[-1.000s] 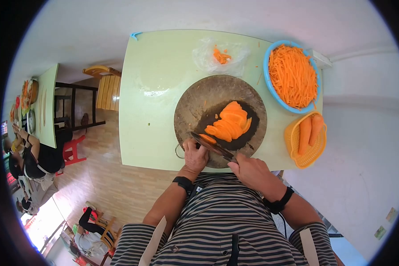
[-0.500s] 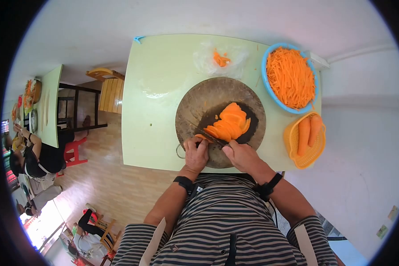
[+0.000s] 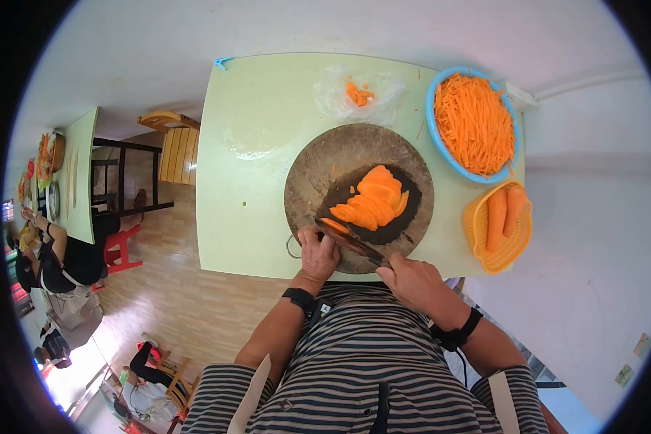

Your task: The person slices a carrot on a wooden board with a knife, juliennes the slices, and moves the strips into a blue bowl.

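A round wooden chopping board [image 3: 318, 163] lies near the table's front edge, with overlapping carrot slices [image 3: 372, 199] on its dark wet middle. My right hand [image 3: 416, 286] is closed round the handle of a knife [image 3: 351, 243], whose blade slants up and left across the board's front. At the board's front left, my left hand [image 3: 317, 253] has its fingers bent and pressed together beside the blade's tip. A carrot piece [image 3: 334, 226] shows by the blade; what those fingers hold is hidden.
Shredded carrot [image 3: 474, 126] fills a blue basin [image 3: 432, 123] at the back right. A yellow basket [image 3: 510, 262] holds two whole carrots [image 3: 496, 220]. Carrot bits lie on a plastic bag [image 3: 329, 101] behind the board. People sit at the far left.
My right hand has moved right and towards me with the knife, showing more of the blade. My left hand has stayed nearly in place.
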A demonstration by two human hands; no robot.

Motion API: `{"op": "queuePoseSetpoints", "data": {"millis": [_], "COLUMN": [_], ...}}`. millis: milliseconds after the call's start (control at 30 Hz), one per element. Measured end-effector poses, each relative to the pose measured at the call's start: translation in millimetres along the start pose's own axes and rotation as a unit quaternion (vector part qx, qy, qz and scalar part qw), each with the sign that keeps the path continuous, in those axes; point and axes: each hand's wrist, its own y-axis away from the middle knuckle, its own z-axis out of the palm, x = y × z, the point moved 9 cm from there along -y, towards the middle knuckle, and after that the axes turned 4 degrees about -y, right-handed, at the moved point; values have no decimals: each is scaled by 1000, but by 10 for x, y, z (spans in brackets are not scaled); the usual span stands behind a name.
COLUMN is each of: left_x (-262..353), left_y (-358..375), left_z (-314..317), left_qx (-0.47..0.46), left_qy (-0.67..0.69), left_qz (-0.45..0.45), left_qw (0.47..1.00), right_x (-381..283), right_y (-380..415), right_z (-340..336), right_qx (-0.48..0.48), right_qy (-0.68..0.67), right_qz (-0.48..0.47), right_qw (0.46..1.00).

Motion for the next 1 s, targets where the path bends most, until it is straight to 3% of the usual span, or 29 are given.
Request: {"op": "queuePoseSetpoints", "data": {"millis": [467, 1000], "left_x": [35, -7], "left_y": [-22, -23], "left_z": [-31, -32], "left_qx": [24, 54], "left_qy": [-10, -13], "left_qz": [13, -15], "left_qw": [1000, 998], "right_x": [-68, -87], "right_y": [-637, -590], "right_z": [229, 198], "right_qx": [54, 47], "right_qy": [-16, -34], "right_qz": [-80, -73], "right_qw": [995, 996]}}
